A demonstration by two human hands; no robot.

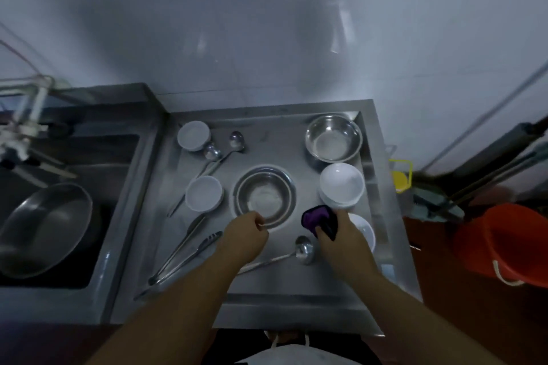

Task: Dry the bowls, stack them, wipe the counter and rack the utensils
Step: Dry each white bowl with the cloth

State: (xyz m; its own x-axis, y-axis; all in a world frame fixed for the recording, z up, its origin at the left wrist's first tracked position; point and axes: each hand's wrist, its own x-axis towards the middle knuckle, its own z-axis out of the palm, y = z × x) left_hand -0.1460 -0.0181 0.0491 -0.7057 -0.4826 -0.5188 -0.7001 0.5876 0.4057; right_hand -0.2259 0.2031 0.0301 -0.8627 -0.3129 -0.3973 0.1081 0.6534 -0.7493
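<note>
Both forearms extended over steel desk [267, 290]. Left hand [244, 235]: grip curled, pinching near rim of central steel bowl [264, 197]. Right hand [341, 241]: grip clenched around purple cloth [318, 219], beside stacked white bowls [341, 184].

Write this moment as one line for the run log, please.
left hand: pinches steel bowl rim | right hand: holds purple cloth | step: drying bowls

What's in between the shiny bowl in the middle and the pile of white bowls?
In the head view, only bare counter separates the middle steel bowl from the stacked white bowls. The purple cloth sits just nearer.
</note>
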